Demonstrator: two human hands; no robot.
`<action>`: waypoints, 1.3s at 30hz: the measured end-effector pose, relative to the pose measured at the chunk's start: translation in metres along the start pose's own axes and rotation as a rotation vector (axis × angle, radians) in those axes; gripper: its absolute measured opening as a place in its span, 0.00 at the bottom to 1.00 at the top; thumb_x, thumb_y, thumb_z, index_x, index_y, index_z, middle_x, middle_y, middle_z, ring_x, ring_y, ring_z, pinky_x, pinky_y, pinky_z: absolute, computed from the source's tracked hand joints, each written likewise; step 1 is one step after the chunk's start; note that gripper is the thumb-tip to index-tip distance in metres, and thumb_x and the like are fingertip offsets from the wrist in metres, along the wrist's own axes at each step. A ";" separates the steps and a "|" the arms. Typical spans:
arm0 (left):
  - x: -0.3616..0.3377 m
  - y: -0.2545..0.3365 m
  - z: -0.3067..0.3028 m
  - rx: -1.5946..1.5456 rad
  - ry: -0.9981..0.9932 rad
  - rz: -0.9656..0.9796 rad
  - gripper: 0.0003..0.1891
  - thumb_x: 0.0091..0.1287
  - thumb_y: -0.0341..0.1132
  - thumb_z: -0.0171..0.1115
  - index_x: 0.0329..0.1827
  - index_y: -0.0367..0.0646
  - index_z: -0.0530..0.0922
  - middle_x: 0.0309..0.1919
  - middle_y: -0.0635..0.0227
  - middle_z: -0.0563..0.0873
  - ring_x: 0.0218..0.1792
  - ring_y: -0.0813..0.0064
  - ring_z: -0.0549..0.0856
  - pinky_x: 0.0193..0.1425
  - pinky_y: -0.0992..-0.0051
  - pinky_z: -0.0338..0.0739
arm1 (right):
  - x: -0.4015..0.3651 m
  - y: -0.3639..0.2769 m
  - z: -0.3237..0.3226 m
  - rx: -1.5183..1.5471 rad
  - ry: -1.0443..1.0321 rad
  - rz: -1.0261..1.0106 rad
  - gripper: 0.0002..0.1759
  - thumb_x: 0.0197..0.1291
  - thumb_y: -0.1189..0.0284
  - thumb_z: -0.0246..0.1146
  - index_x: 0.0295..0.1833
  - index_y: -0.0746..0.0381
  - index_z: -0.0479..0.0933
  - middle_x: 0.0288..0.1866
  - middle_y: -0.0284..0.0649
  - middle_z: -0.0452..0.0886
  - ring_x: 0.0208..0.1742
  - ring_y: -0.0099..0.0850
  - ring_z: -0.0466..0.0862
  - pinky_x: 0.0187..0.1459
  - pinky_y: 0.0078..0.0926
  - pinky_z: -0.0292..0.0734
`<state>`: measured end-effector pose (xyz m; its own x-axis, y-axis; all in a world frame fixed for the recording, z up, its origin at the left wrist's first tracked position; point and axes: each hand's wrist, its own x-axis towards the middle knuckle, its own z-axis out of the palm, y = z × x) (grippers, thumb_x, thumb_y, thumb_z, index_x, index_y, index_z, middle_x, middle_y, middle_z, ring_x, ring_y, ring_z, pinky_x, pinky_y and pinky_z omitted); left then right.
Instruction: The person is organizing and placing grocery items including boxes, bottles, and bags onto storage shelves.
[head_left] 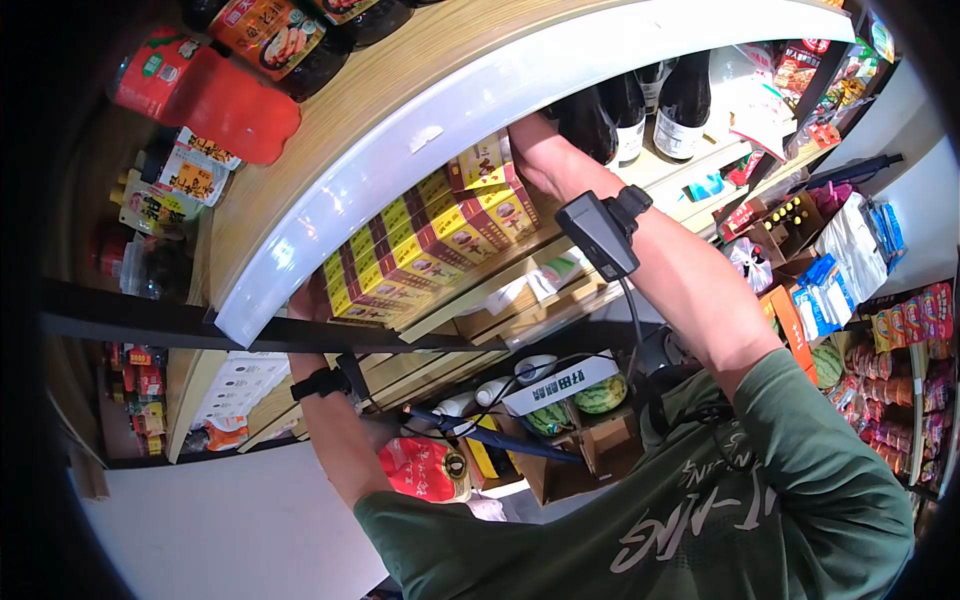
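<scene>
A block of yellow and maroon printed boxes, stacked in rows, sits on a shelf under a curved white shelf edge. Beside the right end of the boxes is my right hand; its fingers disappear beneath the upper shelf. My left hand is at the left end of the boxes, partly covered by a black upright. Whether either hand grips the boxes is hidden. A black device is strapped to my right wrist, and a black band circles my left wrist.
Dark bottles stand right of my right hand. On the wooden upper shelf are sauce bottles and a red drink bottle. Below are watermelons beside cartons, a red bag and cables. A black metal bar crosses at left.
</scene>
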<state>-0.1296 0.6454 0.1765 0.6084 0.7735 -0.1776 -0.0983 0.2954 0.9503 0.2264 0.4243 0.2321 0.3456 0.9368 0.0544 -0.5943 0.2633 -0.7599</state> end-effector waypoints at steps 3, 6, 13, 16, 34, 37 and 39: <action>0.004 0.002 0.003 -0.023 0.036 -0.019 0.30 0.71 0.46 0.58 0.72 0.40 0.65 0.68 0.63 0.73 0.67 0.65 0.71 0.72 0.67 0.63 | -0.003 -0.002 0.005 0.023 -0.014 0.001 0.23 0.73 0.57 0.51 0.60 0.66 0.73 0.57 0.46 0.80 0.56 0.34 0.82 0.56 0.35 0.79; 0.008 0.004 0.004 -0.034 -0.036 -0.051 0.30 0.71 0.45 0.59 0.71 0.40 0.66 0.67 0.63 0.73 0.66 0.66 0.72 0.71 0.67 0.63 | 0.009 0.007 0.000 0.025 -0.048 -0.050 0.31 0.66 0.49 0.59 0.60 0.64 0.72 0.51 0.46 0.82 0.44 0.35 0.86 0.41 0.35 0.87; -0.002 -0.001 0.009 -0.048 0.039 0.020 0.29 0.71 0.46 0.58 0.70 0.39 0.67 0.66 0.63 0.74 0.64 0.66 0.73 0.69 0.68 0.65 | 0.015 0.011 -0.003 -0.015 -0.023 -0.019 0.29 0.69 0.52 0.56 0.62 0.66 0.70 0.54 0.47 0.81 0.48 0.33 0.85 0.46 0.33 0.85; -0.007 0.001 0.019 -0.057 0.065 0.044 0.29 0.71 0.47 0.58 0.70 0.38 0.68 0.66 0.63 0.74 0.64 0.66 0.73 0.68 0.68 0.66 | 0.013 0.007 -0.003 -0.025 -0.036 0.004 0.29 0.70 0.53 0.54 0.63 0.66 0.70 0.55 0.47 0.81 0.48 0.33 0.85 0.46 0.33 0.84; -0.052 -0.027 0.032 -0.285 0.070 -0.072 0.26 0.73 0.52 0.53 0.65 0.43 0.74 0.61 0.60 0.80 0.61 0.61 0.78 0.67 0.59 0.70 | -0.061 0.018 -0.021 0.074 -0.109 0.188 0.25 0.66 0.56 0.58 0.56 0.65 0.74 0.47 0.44 0.84 0.44 0.31 0.87 0.50 0.30 0.82; -0.048 -0.032 0.031 -0.282 0.072 -0.073 0.26 0.73 0.52 0.54 0.64 0.42 0.75 0.61 0.58 0.80 0.61 0.59 0.78 0.68 0.57 0.70 | -0.061 0.023 -0.019 0.042 -0.089 0.159 0.28 0.64 0.53 0.59 0.59 0.64 0.73 0.46 0.41 0.85 0.43 0.30 0.86 0.49 0.29 0.82; -0.046 -0.035 0.022 -0.278 0.056 -0.076 0.26 0.73 0.52 0.54 0.64 0.41 0.75 0.61 0.58 0.81 0.61 0.59 0.78 0.68 0.57 0.70 | -0.059 0.025 -0.018 -0.010 -0.099 0.144 0.28 0.64 0.52 0.60 0.57 0.64 0.73 0.45 0.40 0.85 0.42 0.29 0.87 0.48 0.28 0.83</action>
<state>-0.1372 0.5871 0.1570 0.5789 0.7706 -0.2666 -0.2711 0.4902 0.8283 0.2045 0.3712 0.1983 0.1842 0.9829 0.0075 -0.6250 0.1230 -0.7709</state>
